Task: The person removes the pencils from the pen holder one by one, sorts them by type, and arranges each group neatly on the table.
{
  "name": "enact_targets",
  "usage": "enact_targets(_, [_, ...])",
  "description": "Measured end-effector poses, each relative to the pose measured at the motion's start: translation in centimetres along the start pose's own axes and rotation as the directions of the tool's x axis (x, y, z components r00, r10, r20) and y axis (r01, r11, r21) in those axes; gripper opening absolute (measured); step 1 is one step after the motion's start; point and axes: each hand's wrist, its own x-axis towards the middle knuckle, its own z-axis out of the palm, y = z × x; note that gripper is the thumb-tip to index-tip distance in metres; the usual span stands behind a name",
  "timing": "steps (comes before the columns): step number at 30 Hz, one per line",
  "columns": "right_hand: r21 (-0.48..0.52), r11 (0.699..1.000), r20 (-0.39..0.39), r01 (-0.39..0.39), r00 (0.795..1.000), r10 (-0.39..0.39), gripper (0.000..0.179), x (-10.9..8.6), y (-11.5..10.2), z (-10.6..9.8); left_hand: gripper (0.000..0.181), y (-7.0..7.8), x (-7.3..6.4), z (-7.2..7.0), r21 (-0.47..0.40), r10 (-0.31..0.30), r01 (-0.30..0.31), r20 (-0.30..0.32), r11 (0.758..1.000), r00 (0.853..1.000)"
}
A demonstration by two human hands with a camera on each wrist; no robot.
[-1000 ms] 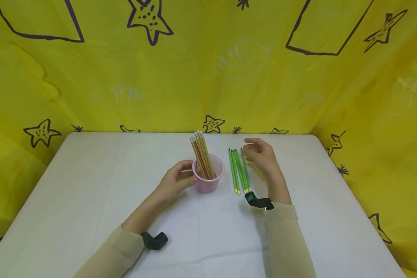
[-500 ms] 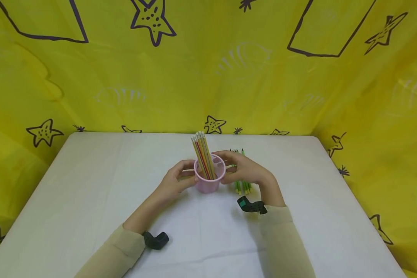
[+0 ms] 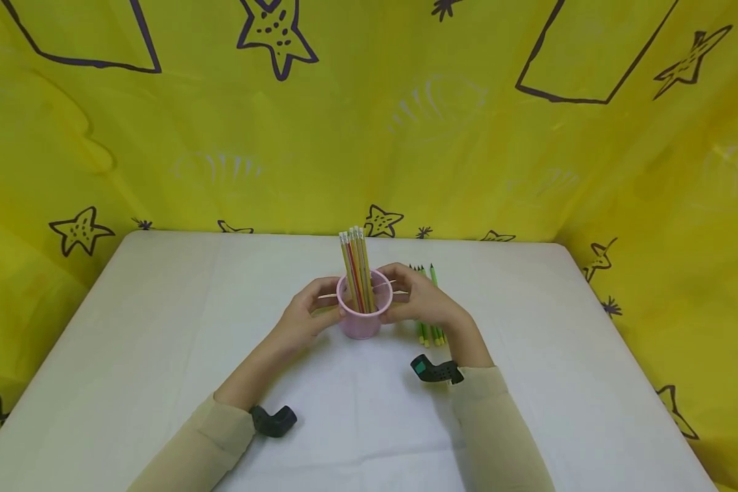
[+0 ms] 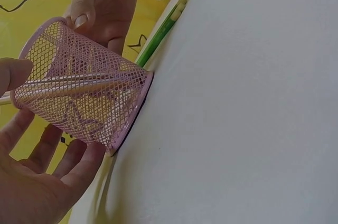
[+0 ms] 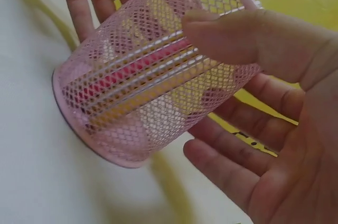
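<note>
A pink mesh pencil cup (image 3: 360, 329) stands near the table's middle, holding several yellow pencils (image 3: 355, 263) and a red one, eraser ends up. My left hand (image 3: 301, 316) grips its left side, thumb near the rim and fingers round the wall. From the other side my right hand (image 3: 423, 298) holds it too, its thumb pressed on the mesh (image 5: 132, 102) in the right wrist view. Several green pencils (image 3: 435, 333) lie on the table just right of the cup, partly hidden behind my right hand. Their pale ends point toward me.
The table (image 3: 160, 355) is covered in white and meets a yellow curtain (image 3: 320, 150) with starfish and fish drawings at the back and sides. Each wrist carries a black camera mount, such as the left one (image 3: 273, 421).
My right hand has left the green pencils and moved left onto the cup's right side. Held by both hands, the cup has shifted slightly left.
</note>
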Motion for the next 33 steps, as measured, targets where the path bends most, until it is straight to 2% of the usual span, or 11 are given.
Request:
enact_targets(7, [0.068,0.997,-0.011,0.035,0.999,-0.035,0.068,0.1,0.5,0.1,0.052,0.1,0.0,-0.2,-0.026,0.038,-0.038,0.003,0.999,0.999])
enact_targets(12, [0.077,0.996,0.005,0.032,0.999,-0.033,0.068,0.1,1.1,0.0,0.050,0.3,-0.1,-0.5,-0.060,0.015,-0.015,-0.007,0.998,1.000])
enact_targets(15, [0.079,0.997,0.009,0.019,1.000,-0.020,0.069,-0.1,1.4,0.1,0.046,0.6,-0.1,-0.9,-0.070,0.002,-0.004,-0.036,0.998,0.999])
enact_targets(19, [0.098,0.995,0.014,0.016,1.000,-0.017,0.071,-0.1,1.8,0.3,0.042,1.2,0.1,-1.7,-0.065,0.005,-0.012,-0.106,0.998,0.994])
enact_targets(23, [0.106,0.994,0.025,0.022,0.999,-0.025,0.074,0.1,2.1,0.6,0.044,2.2,1.1,-2.0,-0.032,0.035,-0.039,-0.131,0.999,0.991])
enact_targets(27, [0.101,0.994,0.011,0.049,0.999,-0.050,0.078,0.4,1.9,0.6,0.047,3.4,2.8,-1.7,0.026,0.060,-0.057,-0.135,0.998,0.989])
enact_targets(30, [0.097,0.994,0.012,0.054,0.998,-0.055,0.079,0.5,1.7,0.6,0.051,4.2,3.9,-1.3,0.043,0.039,-0.033,-0.155,0.999,0.987])
enact_targets(33, [0.088,0.995,0.009,0.043,0.999,-0.044,0.079,0.5,1.6,0.5,0.056,4.7,4.7,-0.9,0.039,-0.013,0.020,-0.172,0.999,0.985])
